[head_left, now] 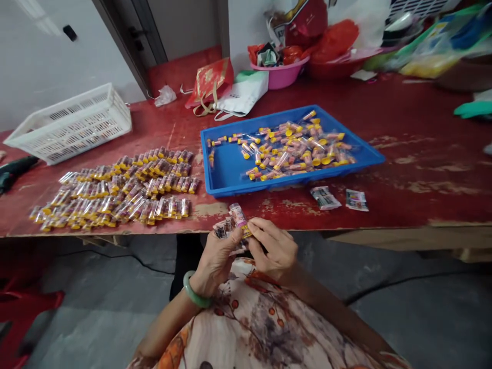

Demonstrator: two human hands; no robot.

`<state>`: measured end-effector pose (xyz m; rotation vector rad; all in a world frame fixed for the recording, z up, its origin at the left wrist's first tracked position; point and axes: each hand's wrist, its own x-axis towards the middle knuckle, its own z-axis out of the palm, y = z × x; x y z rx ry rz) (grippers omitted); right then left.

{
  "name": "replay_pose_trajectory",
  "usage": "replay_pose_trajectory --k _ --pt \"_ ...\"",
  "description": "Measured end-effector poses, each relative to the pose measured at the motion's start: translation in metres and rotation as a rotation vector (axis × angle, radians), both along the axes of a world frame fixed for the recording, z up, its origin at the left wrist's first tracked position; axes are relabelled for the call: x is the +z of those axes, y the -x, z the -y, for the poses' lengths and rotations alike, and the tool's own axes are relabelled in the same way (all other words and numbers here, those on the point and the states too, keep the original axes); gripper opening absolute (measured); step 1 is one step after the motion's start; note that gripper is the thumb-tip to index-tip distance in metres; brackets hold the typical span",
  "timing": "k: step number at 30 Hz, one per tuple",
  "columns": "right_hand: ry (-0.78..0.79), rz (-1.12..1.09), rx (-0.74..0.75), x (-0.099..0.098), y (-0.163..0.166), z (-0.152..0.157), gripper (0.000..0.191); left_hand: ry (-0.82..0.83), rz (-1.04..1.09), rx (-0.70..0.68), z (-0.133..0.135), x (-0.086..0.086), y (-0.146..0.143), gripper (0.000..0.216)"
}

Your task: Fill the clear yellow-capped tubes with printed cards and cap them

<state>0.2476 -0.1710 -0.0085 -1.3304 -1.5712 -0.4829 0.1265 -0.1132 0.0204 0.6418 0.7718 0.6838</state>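
Both hands meet just below the front edge of the red table [423, 148]. My left hand [217, 256], with a green bangle on its wrist, is closed on a small stack of printed paper labels [223, 228]. My right hand [274, 246] pinches a small clear tube [239, 218] with a yellow cap, held upright between the two hands. A blue tray [226, 169] straight ahead holds several loose yellow-capped tubes [295, 148]. To the left, several tubes [119, 192] lie in rows on the table.
Two small printed packets [325, 197] lie right of the hands near the table edge. A white plastic basket [73, 123] stands at the far left. Bags [209, 84], a pink bowl [282, 74] and clutter line the back. A dark tool [15, 169] lies at the left edge.
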Motion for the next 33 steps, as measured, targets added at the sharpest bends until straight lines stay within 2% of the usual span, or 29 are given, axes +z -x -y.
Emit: replay_pose_trajectory --k 7,13,18,23,27,30,33 --pt "0.028 0.011 0.022 0.0 0.001 -0.007 0.015 0.073 -0.044 0.032 -0.007 0.008 0.001 0.036" --pt "0.068 -0.068 0.012 0.004 0.005 -0.012 0.024 0.08 -0.068 0.016 -0.014 0.007 0.006 0.036" --pt "0.037 0.102 -0.022 -0.004 0.009 -0.015 0.028 0.107 -0.054 0.04 -0.019 0.008 0.012 0.039" --pt "0.046 0.058 0.026 -0.012 0.017 -0.019 0.031 0.122 -0.036 0.048 -0.026 0.004 0.02 0.036" --pt "0.159 -0.151 0.155 0.002 0.018 -0.026 0.021 0.015 0.053 0.049 -0.035 -0.011 0.03 0.034" --pt "0.397 -0.478 0.202 0.018 0.014 -0.046 0.013 -0.063 0.051 0.004 -0.043 -0.018 0.041 0.033" --pt "0.649 -0.761 0.275 0.03 0.015 -0.074 0.027 -0.097 0.012 -0.022 -0.05 -0.018 0.052 0.032"
